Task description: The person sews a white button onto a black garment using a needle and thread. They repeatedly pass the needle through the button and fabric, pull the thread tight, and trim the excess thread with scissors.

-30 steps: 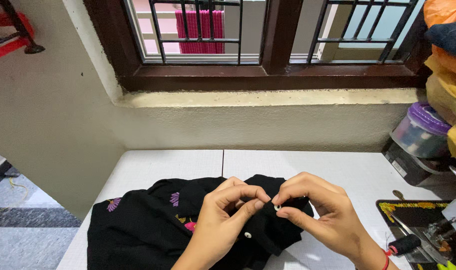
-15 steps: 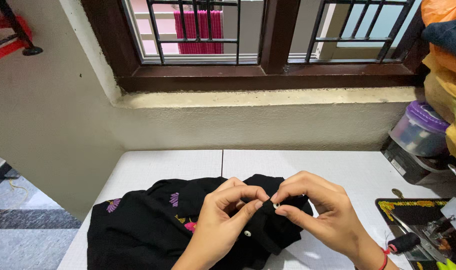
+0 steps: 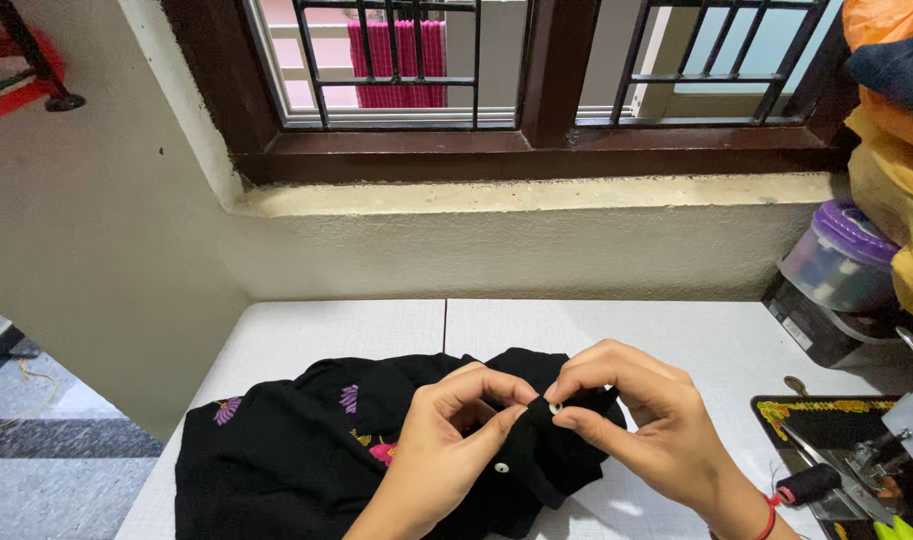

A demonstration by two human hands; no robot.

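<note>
The change is small. The right hand (image 3: 642,425) sits a little closer to the left hand (image 3: 457,440) than a second ago, so the gap between their fingertips is narrower and both sets of tips now meet over one fold of the black cloth (image 3: 307,460). The white button (image 3: 555,408), earlier showing just left of the right hand's thumb, is now half covered by that thumb and forefinger. The left hand's forefinger is straighter and reaches further toward the right hand. The fold under the tips stands up a little higher. The view itself dips very slightly.
</note>
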